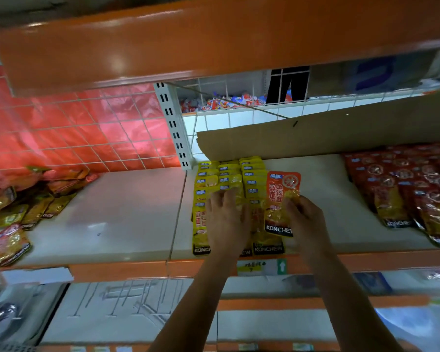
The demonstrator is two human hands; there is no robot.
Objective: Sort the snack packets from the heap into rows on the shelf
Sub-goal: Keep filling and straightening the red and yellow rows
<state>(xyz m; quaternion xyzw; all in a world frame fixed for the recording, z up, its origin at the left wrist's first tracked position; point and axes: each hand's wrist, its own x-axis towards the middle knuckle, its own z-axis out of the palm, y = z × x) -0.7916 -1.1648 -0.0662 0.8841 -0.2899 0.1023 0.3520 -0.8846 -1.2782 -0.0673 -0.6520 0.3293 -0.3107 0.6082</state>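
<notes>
The orange packet (283, 196) is held up just right of the yellow packets (222, 177), near the front edge of the shelf (127, 212). The right hand (305, 221) pinches its lower right side, fingers curled on it. The left hand (226, 219) lies flat on the yellow packets, fingers straight and slightly apart. These form three overlapping rows running from the back to the front edge. Red packets (414, 191) lie in rows toward the right end, too many to count. The heap (23, 201) sits at the left end. A cardboard sheet (341, 133) leans along the back.
</notes>
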